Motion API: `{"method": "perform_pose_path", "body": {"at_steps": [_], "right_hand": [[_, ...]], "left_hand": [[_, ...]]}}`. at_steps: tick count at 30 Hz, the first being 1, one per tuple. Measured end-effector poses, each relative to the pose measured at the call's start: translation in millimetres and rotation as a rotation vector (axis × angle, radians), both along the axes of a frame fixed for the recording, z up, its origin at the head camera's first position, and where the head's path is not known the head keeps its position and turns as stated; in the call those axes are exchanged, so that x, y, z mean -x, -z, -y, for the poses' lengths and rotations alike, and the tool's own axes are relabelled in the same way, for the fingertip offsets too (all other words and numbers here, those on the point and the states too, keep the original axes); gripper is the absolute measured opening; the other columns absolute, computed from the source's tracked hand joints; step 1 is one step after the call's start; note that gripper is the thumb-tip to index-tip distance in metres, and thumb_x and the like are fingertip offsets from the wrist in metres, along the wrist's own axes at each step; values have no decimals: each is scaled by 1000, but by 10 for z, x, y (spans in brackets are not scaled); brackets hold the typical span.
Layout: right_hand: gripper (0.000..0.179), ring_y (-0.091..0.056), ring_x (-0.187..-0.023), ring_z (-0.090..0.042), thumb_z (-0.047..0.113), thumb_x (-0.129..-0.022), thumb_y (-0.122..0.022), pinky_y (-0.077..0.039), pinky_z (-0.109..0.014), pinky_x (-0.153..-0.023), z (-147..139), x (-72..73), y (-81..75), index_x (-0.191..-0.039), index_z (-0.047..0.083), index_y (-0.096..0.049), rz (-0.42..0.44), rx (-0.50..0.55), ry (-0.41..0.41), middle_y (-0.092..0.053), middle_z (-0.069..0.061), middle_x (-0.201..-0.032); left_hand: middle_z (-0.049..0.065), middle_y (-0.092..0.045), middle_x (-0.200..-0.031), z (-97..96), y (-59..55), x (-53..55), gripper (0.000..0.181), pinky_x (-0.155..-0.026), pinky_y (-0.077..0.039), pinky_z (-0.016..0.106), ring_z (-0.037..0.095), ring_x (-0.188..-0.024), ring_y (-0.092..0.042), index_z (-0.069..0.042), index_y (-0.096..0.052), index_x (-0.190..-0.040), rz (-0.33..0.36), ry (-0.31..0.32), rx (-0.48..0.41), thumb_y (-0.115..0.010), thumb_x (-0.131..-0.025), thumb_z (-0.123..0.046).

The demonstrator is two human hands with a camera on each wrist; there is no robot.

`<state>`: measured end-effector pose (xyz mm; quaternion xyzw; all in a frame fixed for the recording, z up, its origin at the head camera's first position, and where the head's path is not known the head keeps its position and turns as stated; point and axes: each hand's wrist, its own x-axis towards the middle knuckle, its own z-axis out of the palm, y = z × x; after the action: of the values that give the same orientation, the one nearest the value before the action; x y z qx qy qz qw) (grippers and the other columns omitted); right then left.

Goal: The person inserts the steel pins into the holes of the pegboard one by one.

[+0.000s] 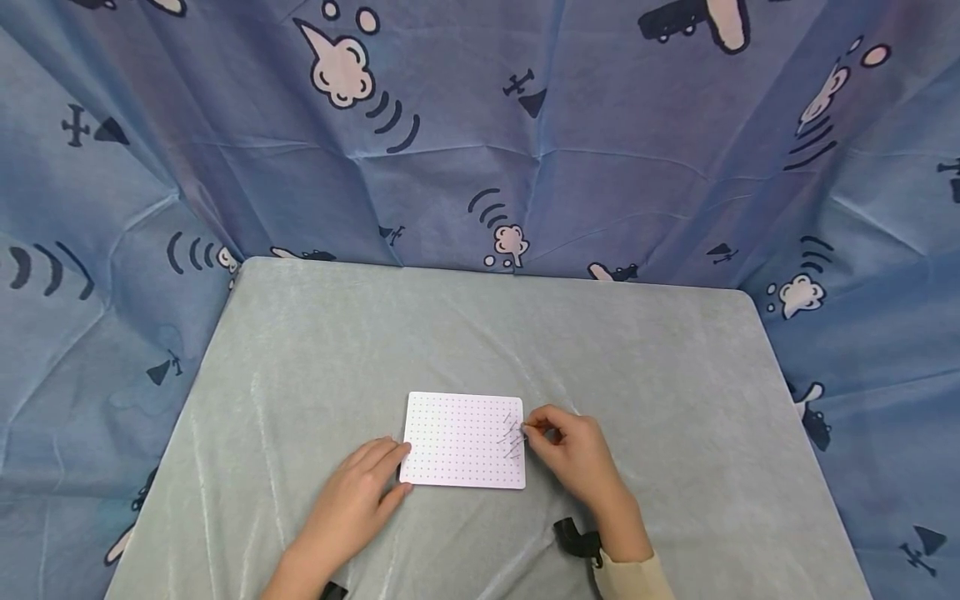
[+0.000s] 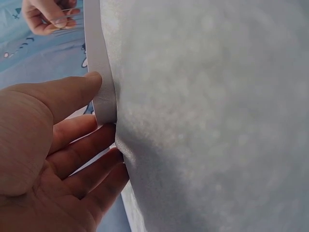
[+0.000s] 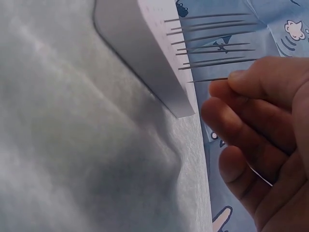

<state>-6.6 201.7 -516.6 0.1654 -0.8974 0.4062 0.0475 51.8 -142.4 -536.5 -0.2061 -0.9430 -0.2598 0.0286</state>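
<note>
A white rectangular board (image 1: 450,442) with a grid of small dots or holes lies flat on the table. My left hand (image 1: 356,496) holds its near left corner, the thumb on the near side and the fingers along the left edge. Several thin metal needles (image 3: 212,24) stand in the board toward its right edge. Beside that edge, my right hand (image 1: 573,454) pinches another needle (image 3: 210,80) between thumb and index finger, and its tip points at the board's face. Whether that tip touches the board, I cannot tell.
A pale grey-green cloth (image 1: 337,333) with slight creases covers the table. Blue patterned curtains (image 1: 450,108) hang behind the table and on both sides. A black strap mount (image 1: 577,537) sits at the right wrist.
</note>
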Motion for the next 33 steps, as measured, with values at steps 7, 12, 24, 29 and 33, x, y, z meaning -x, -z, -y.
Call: {"method": "perform_pose_path", "body": {"at_steps": [7,12,24,29,33], "right_hand": [[17,-51,-56,-5,0,-93,-86,-47,-23,-49,10,-1,5,-98,15,-79,-3,-2,-8,-76,8,-86],[16,-50,-55,-3,1,-93,-87,-48,-23,-49,20,-2,12,-97,15,-79,9,-10,-9,-76,6,-85],[20,-53,-61,0,0,-90,-89,-51,-23,-55,26,7,64,-95,17,-80,-14,-56,-5,-74,11,-84],[18,-53,-62,1,0,-90,-88,-52,-22,-56,33,13,68,-95,15,-80,-32,-78,-11,-74,9,-84],[19,-54,-63,1,0,-90,-89,-53,-22,-57,36,11,65,-95,15,-79,-25,-89,-7,-74,9,-84]], "left_hand": [[11,-73,-132,4,-1,2,59,-114,-55,48,32,-130,-66,-1,-73,-136,-7,4,4,-96,-86,-19],[10,-73,-131,4,4,5,59,-114,-55,48,32,-129,-66,-1,-73,-136,-12,5,2,-97,-85,-19],[10,-73,-131,1,11,13,59,-115,-54,48,32,-129,-66,-1,-73,-136,-6,5,-1,-97,-86,-19],[10,-73,-132,-6,-4,10,59,-115,-54,49,33,-130,-66,-1,-72,-137,2,1,1,-96,-86,-19],[10,-73,-132,-10,-17,7,58,-116,-54,49,33,-130,-65,0,-72,-137,6,1,-1,-96,-87,-18]]}}
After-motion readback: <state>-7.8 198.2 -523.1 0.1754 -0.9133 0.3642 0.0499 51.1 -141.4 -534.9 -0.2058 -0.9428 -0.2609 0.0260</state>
